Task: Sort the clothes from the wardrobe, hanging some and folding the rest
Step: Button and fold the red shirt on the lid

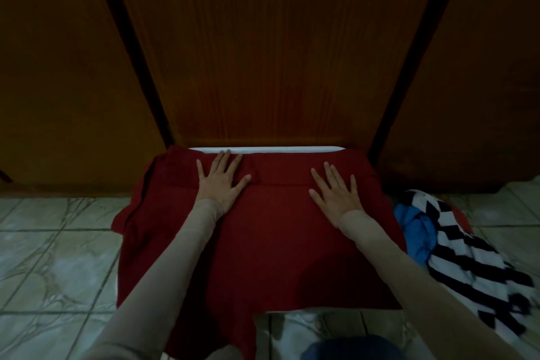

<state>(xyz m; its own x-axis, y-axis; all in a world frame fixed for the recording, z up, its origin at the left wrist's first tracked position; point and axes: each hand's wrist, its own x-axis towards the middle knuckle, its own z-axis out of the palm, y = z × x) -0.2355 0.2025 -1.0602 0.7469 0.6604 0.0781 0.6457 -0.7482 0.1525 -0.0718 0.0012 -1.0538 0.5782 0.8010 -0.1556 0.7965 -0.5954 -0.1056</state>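
Observation:
A dark red garment lies spread flat over a white board or low surface in front of the closed wooden wardrobe doors. My left hand presses flat on the garment's upper left part, fingers straight and spread, near a folded-in sleeve. On the upper right part my right hand presses flat the same way. Both forearms wear beige sleeves. Part of the red cloth hangs off the left side and the front edge.
A pile of clothes lies on the tiled floor to the right: a black-and-white striped garment over a blue one. A dark blue item shows at the bottom edge. The room is dim.

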